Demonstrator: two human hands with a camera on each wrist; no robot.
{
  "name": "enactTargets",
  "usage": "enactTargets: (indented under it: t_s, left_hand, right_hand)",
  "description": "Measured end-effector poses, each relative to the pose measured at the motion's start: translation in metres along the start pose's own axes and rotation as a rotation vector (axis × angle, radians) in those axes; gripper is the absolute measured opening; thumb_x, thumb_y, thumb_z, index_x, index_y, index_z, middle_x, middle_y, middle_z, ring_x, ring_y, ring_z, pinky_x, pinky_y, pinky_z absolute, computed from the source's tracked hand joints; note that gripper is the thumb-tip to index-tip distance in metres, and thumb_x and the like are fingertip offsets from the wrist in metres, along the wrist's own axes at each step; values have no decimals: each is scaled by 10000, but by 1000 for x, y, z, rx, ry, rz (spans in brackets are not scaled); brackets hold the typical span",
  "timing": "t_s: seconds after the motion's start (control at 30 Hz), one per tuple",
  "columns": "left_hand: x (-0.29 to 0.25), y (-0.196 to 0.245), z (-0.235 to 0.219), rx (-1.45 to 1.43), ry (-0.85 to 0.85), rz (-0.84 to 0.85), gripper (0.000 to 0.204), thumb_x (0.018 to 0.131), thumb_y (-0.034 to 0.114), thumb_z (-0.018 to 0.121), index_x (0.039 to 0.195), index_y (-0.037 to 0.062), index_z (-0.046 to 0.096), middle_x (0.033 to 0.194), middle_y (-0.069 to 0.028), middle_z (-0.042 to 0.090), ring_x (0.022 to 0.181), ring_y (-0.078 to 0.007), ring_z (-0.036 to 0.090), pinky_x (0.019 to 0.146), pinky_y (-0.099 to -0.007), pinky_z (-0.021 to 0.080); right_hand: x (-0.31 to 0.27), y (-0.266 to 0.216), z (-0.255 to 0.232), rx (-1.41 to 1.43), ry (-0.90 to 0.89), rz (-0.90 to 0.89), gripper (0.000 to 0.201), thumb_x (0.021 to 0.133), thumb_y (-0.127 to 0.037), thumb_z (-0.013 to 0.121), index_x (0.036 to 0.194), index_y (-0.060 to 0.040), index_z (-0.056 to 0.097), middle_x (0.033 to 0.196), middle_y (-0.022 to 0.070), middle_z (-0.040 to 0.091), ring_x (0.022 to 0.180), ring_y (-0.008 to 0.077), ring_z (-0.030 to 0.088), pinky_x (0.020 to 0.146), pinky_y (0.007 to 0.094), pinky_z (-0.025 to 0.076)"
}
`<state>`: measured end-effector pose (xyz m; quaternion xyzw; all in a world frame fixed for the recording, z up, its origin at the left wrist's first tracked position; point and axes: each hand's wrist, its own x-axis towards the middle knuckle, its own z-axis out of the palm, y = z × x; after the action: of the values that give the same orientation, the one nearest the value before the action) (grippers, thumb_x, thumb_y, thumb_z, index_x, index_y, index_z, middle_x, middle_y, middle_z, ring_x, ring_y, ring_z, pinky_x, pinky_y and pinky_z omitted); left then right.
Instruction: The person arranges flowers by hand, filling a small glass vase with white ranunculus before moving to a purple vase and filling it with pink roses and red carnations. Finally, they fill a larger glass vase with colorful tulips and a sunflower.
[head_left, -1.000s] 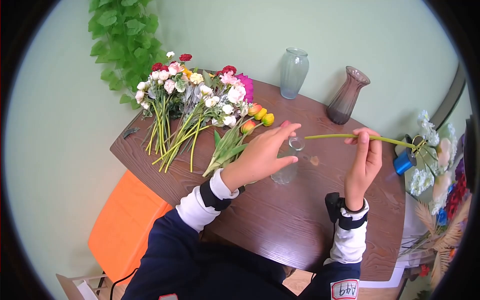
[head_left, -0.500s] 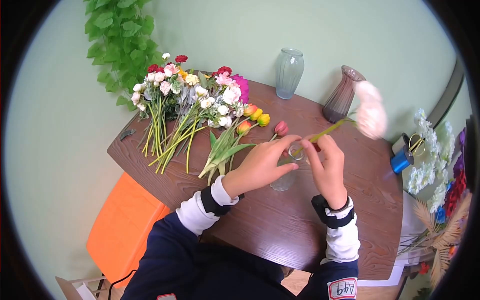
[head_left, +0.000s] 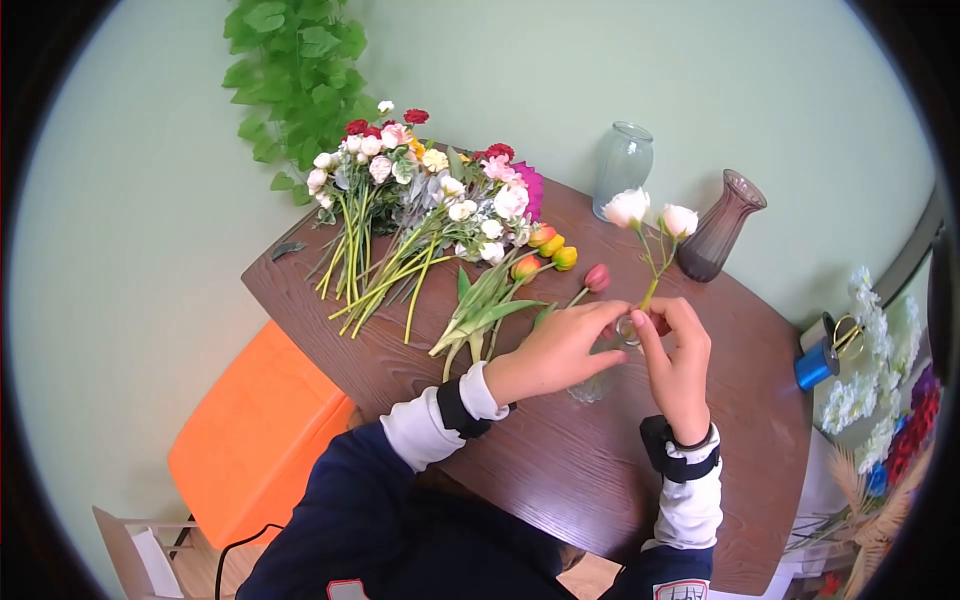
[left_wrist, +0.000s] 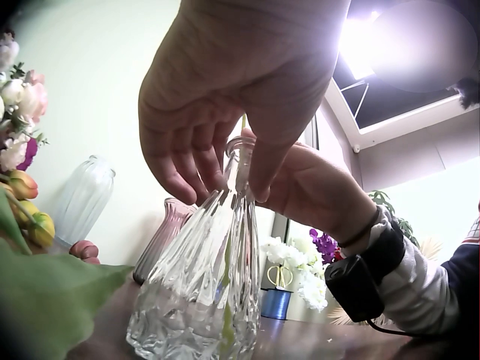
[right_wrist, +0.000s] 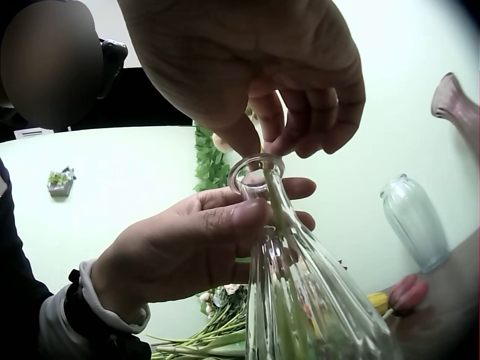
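My left hand [head_left: 555, 350] holds a small clear glass vase [left_wrist: 199, 292] by its narrow neck, thumb on one side and fingers on the other. Just above the rim [right_wrist: 238, 180], my right hand [head_left: 680, 355] pinches a green stem [head_left: 649, 292] between thumb and fingertips. Two pale pink-white blooms [head_left: 627, 208] top that stem, which stands nearly upright. Through the ribbed glass, the lower stem shows inside the vase, reaching far down in the left wrist view. A dark pink tulip [head_left: 597, 278] lies on the table beyond the left hand.
Cut flowers [head_left: 400, 200] and orange-yellow tulips [head_left: 540, 250] lie at the table's left. A pale glass vase [head_left: 624, 165] and a purple-brown vase [head_left: 715, 230] stand at the back. A blue spool [head_left: 817, 366] sits by the right edge, near white blossoms [head_left: 850, 405]. An orange stool [head_left: 250, 440] is left.
My right hand has moved left to the vase mouth, swinging the flower from lying sideways to upright, and its stem has gone into the vase. My left hand has closed in round the neck.
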<state>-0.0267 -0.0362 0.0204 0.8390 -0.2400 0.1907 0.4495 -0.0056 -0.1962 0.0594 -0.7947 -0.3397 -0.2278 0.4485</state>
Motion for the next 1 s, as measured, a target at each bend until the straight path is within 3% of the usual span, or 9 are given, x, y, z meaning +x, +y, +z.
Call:
enactTargets:
  t_s: [0.17, 0.3, 0.43, 0.5, 0.57, 0.63, 0.73, 0.83, 1.0]
  left_hand:
    - [-3, 6, -9, 6, -113, -30, 534, 771, 174, 688, 1231, 26, 460, 1018, -139, 594, 846, -256, 603, 709, -341, 488]
    - [-15, 1, -28, -47, -52, 54, 518, 790, 191, 671, 1240, 42, 464, 1018, -125, 602, 862, -238, 612, 722, -338, 489]
    - [-31, -10, -78, 206, -96, -154, 338, 819, 199, 640, 1109, 36, 583, 914, -103, 655, 828, -201, 644, 724, -306, 497]
    - [-42, -17, -107, 309, 9, -253, 261, 812, 173, 641, 1039, 45, 624, 878, -118, 666, 798, -207, 655, 706, -304, 501]
    - [-56, -30, -134, 537, 114, -337, 261, 813, 181, 632, 1037, 46, 621, 921, -131, 650, 795, -242, 644, 707, -319, 501]
    - [-77, -50, -157, 828, 167, -394, 319, 807, 209, 627, 1075, 40, 593, 1007, -156, 608, 899, -328, 595, 771, -390, 479]
    - [-96, -59, -177, 938, -58, -685, 334, 812, 242, 613, 1074, 36, 592, 987, -158, 609, 917, -337, 583, 791, -403, 471]
    - [-111, -63, -176, 941, -103, -595, 321, 810, 232, 612, 1061, 31, 600, 944, -155, 619, 897, -325, 592, 772, -399, 476]
    - [-104, -65, -178, 901, -108, -607, 277, 805, 224, 613, 1006, 34, 628, 900, -145, 632, 860, -322, 604, 738, -395, 481]
  right_hand:
    - [0, 5, 1, -38, 13, -32, 92, 799, -46, 640, 818, 21, 580, 715, 101, 530, 629, 207, 528, 594, 299, 423]
    - [-1, 6, 3, -60, 2, -11, 106, 802, -58, 642, 804, 23, 573, 710, 110, 531, 625, 216, 522, 587, 302, 420]
    - [-1, 4, 3, -48, -9, 35, 118, 809, -72, 641, 797, 20, 567, 690, 116, 544, 604, 221, 515, 579, 304, 417]
    - [-1, 4, 3, -26, -19, 67, 123, 814, -79, 636, 797, 19, 565, 679, 116, 548, 595, 221, 515, 579, 304, 418]
    - [-3, 5, 3, -4, -34, 104, 127, 820, -87, 632, 797, 17, 563, 668, 116, 553, 587, 221, 515, 580, 303, 419]
    - [-2, 6, 3, -17, -32, 81, 144, 834, -107, 623, 794, 17, 562, 656, 115, 556, 571, 212, 512, 576, 298, 420]
    - [-2, 5, 3, 10, -44, 102, 154, 840, -115, 620, 794, 18, 558, 653, 115, 556, 559, 197, 507, 562, 289, 418]
    - [-1, 6, 2, 7, -56, 84, 149, 844, -109, 616, 797, 18, 554, 646, 112, 556, 552, 181, 504, 550, 284, 416]
    - [-1, 7, 3, 32, -58, 88, 149, 849, -107, 612, 800, 19, 551, 640, 106, 555, 553, 173, 509, 554, 279, 422]
